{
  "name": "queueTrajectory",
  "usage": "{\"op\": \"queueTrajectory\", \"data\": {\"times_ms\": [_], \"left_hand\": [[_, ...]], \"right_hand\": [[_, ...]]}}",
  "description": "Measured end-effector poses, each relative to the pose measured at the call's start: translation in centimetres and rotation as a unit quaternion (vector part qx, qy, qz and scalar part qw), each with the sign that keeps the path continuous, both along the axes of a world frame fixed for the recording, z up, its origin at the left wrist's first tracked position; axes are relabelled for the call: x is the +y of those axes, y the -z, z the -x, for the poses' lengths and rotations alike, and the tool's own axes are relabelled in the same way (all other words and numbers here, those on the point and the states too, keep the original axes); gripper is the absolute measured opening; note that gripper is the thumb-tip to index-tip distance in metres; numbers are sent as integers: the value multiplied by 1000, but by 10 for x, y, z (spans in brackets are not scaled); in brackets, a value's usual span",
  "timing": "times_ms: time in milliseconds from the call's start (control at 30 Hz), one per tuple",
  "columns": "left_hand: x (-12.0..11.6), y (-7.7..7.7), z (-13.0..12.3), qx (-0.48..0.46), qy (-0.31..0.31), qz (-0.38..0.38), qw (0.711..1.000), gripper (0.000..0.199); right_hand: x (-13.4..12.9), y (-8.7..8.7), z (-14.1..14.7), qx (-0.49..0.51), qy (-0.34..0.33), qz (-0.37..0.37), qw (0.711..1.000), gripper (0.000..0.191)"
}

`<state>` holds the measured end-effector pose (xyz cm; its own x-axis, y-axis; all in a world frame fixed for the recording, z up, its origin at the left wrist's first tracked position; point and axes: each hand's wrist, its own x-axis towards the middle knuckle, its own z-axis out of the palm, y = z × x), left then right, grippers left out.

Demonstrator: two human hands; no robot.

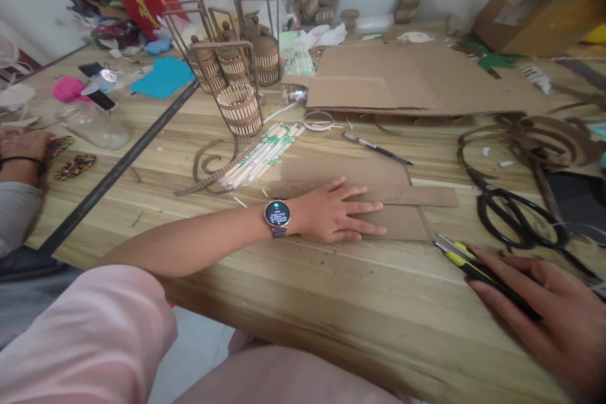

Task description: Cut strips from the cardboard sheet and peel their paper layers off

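My left hand (336, 210) lies flat with its fingers spread over a narrow cardboard strip (426, 196). The strip rests across a larger rectangular piece of cardboard (312, 169) on the wooden table. In my right hand (544, 303) is a yellow and black utility knife (466, 259), its metal tip pointing toward the cardboard's right end, apart from it. Black-handled scissors (506, 218) lie just beyond the knife. A pen (377, 148) sits behind the cardboard piece.
Wrapped wooden sticks (265, 154) and a curled cardboard strip (203, 167) lie left of the cardboard. Behind them stand several lantern-like models (238, 110). A large cardboard sheet (369, 82) lies at the back. Another person's hand (23, 142) rests at far left near a glass jar (97, 126).
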<state>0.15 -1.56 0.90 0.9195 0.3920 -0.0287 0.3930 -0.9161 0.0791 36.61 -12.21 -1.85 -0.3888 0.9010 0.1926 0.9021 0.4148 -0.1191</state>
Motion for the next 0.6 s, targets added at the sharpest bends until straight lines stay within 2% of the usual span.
{"op": "queueTrajectory", "data": {"times_ms": [267, 433, 600], "left_hand": [[0, -3, 0, 19, -8, 13, 1000, 45], [1, 0, 0, 3, -9, 20, 1000, 45], [2, 2, -6, -12, -46, 26, 999, 45]], "right_hand": [[-7, 0, 0, -3, 7, 7, 1000, 51], [-10, -14, 16, 1, 19, 1, 1000, 56], [3, -25, 26, 1, 49, 20, 999, 57]]}}
